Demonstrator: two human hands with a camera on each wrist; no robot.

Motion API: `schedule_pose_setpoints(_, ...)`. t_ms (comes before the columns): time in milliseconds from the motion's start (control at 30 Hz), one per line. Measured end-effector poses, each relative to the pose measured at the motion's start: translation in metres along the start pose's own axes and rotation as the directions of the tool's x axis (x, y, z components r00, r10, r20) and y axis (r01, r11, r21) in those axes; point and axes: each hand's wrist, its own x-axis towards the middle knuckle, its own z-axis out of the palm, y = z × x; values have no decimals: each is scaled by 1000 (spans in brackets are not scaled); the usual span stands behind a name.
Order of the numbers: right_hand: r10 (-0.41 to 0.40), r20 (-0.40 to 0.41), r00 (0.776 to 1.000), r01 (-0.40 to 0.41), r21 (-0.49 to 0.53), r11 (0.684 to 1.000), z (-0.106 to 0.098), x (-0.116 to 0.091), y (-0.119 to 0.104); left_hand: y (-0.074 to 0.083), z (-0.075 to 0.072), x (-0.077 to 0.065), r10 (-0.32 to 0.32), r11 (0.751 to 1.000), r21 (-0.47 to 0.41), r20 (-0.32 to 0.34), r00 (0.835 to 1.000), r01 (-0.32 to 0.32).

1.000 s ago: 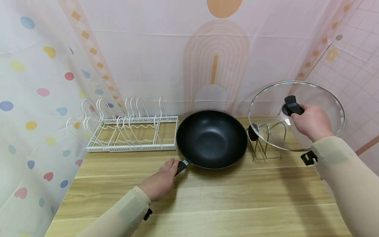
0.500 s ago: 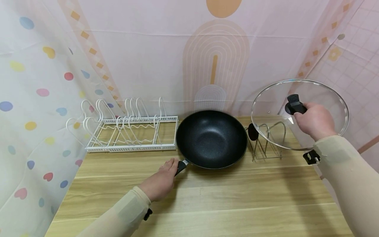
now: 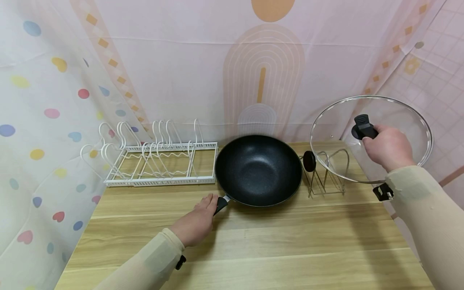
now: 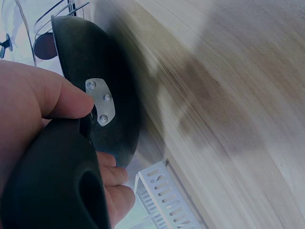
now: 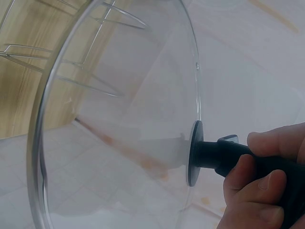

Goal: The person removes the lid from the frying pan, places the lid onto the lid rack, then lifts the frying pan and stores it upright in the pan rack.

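A black wok (image 3: 258, 171) sits upright on the wooden table, its short handle toward the near left. My left hand (image 3: 193, 223) grips that black handle (image 4: 62, 176); in the left wrist view the thumb lies along it and the fingers curl beneath, near the riveted bracket (image 4: 101, 102). At the right my right hand (image 3: 389, 147) holds a large clear glass lid (image 3: 337, 121) by its black knob (image 5: 238, 155), fingers wrapped round it. The lid is raised and tilted, its metal rim (image 5: 35, 138) overlapping the small wire rack in the head view.
A white dish rack (image 3: 163, 181) with several upright loops stands left of the wok. Right of the wok is a small metal wire rack (image 3: 326, 192) with a dark round disc (image 3: 309, 162) at its left side. A patterned curtain (image 3: 181, 72) hangs behind the table.
My right hand has carried the glass lid slightly to the right and a little upward in the head view. The left hand and the wok have stayed put.
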Motion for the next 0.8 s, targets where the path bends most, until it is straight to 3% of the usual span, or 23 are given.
schedule_pose_setpoints(500,31,20,999,-31,-3,1000,-4,0,0,0,-1,0,-14,1000,-13,17,1000,14)
schedule_pose_setpoints(800,45,37,998,-44,-11,999,-1,1,1,3,-6,-1,9,998,58,11,1000,-10)
